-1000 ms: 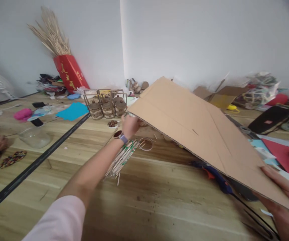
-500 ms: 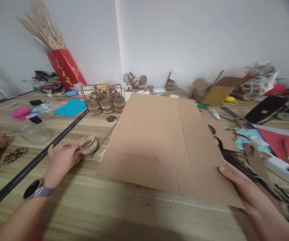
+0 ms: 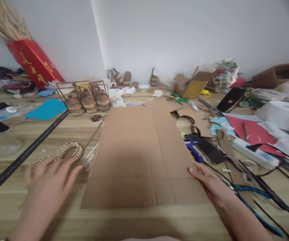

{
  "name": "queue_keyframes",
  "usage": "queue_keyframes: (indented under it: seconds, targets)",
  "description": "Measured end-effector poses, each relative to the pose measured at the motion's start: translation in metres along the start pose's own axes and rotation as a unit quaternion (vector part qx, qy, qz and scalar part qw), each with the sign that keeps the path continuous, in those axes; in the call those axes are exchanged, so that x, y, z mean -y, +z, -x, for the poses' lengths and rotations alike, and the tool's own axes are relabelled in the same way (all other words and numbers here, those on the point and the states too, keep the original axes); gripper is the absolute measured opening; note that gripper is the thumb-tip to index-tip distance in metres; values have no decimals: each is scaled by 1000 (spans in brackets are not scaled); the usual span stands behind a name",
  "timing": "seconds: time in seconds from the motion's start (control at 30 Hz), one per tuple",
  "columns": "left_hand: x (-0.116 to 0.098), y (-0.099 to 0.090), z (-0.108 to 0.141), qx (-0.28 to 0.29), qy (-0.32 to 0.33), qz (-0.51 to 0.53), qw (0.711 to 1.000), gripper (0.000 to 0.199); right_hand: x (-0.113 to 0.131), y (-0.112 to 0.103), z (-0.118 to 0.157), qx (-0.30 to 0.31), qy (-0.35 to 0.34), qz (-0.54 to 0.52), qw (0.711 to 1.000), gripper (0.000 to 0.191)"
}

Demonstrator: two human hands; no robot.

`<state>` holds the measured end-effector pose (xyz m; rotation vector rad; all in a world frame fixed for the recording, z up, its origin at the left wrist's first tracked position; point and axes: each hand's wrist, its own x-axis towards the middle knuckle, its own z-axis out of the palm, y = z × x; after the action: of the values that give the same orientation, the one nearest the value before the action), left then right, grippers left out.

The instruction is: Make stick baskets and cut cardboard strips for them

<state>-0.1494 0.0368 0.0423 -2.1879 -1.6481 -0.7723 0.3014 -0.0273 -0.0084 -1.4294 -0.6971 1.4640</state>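
Note:
A large flat piece of cardboard (image 3: 129, 150) fills the middle of the view, just over the table. At its right edge my right hand (image 3: 210, 182) grips it, thumb on top and fingers underneath. To the left, my left hand (image 3: 51, 184) is spread and somewhat blurred, with nothing seen in it. Just past its fingertips lies a round striped woven ring (image 3: 70, 150), like a small basket wall. A second striped ring (image 3: 45, 161) is partly hidden behind my fingers. A thin stick (image 3: 92, 136) lies between the rings and the cardboard.
Small handled baskets (image 3: 88, 100) stand behind, near brown beads (image 3: 96, 117) and blue sheets (image 3: 47, 109). On the right lie a blue glue gun (image 3: 194, 151), a phone (image 3: 211, 149), a power strip (image 3: 255, 154) and blue-handled pliers (image 3: 257, 192). A small open box (image 3: 194, 83) sits behind.
The cardboard has come nearer and its near edge lies lower in view. My left hand has drawn back from the woven rings, fingers spread. The view has turned right; the other person's hand is out of view.

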Motion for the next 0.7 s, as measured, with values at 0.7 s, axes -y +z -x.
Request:
queue_keyframes:
  seconds: [0.7]
  targets:
    - [-87, 95, 59, 78, 398, 79, 911, 82, -67, -41, 67, -380, -336, 642, 576, 28]
